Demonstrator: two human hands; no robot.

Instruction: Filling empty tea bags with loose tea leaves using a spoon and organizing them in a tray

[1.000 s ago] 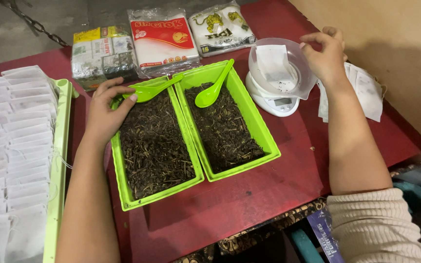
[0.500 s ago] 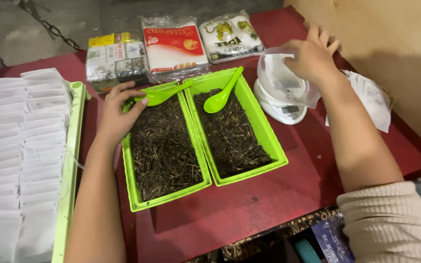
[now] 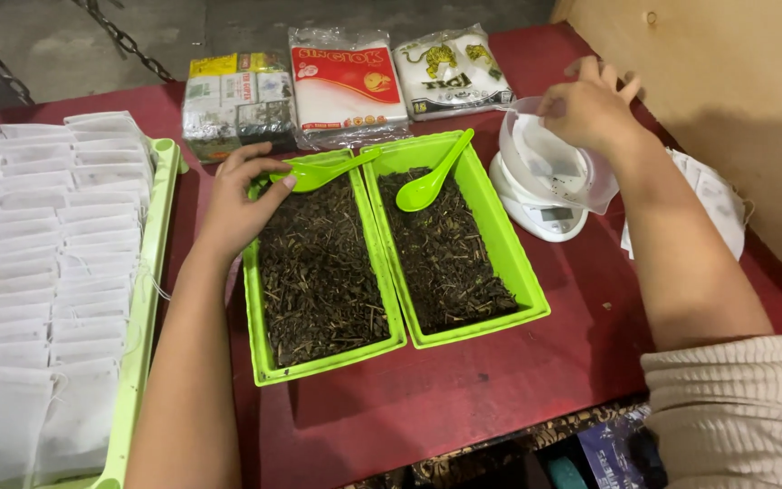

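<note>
My left hand [image 3: 237, 204] has its fingers curled around the handle end of a green spoon [image 3: 323, 172], which lies across the top edge of the left green tray [image 3: 264, 362]. That tray is full of dark dried leaves, and so is the second green tray [image 3: 522, 272] touching it on the right, where another green spoon [image 3: 432, 177] rests on the leaves with its handle propped on the far rim.

My right hand [image 3: 590, 109] hovers over a clear plastic bowl [image 3: 604, 186], fingers loosely bunched at its far rim; I cannot tell if they pinch anything. The bowl sits on a small white scale [image 3: 540, 217], just beside the right tray.

Both trays stand on the red desk [image 3: 463, 407]. At its far edge lie three packets [image 3: 346, 86] side by side. To my left, a long pale green tray [image 3: 142, 344] holds rows of white paper bags [image 3: 38, 263].
</note>
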